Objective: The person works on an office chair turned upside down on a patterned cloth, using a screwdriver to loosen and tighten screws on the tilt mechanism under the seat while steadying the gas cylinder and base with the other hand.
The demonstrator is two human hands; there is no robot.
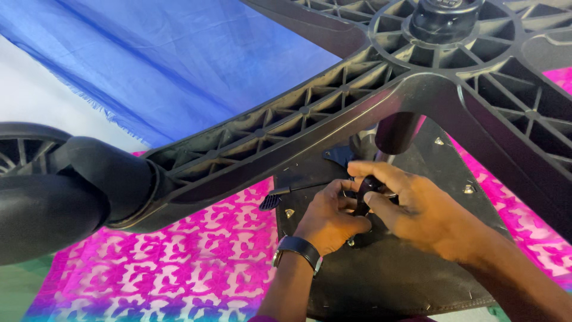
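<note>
Office chair upside down, black seat underside (pixel 393 274) facing up; everything below is placed relative to it. Left hand (pixel 329 219), wrist in a dark watch (pixel 298 247), sits on the middle of the seat underside with its grip curled shut around a small black handle (pixel 363 194) at the mechanism plate. Right hand (pixel 417 209) meets it from the other side, fingers bent over the same handle, thumb and forefinger pinched on it. A thin lever with ribbed black paddle (pixel 271 201) sticks out past the seat underside's left edge. Gas column (pixel 396 132) rises from the mechanism to the ribbed five-star base (pixel 310 113) above the seat underside. Caster (pixel 71 191) at far left arm tip. Pink patterned cloth (pixel 196 256) lies beneath, blue fabric (pixel 179 59) beyond it.
</note>
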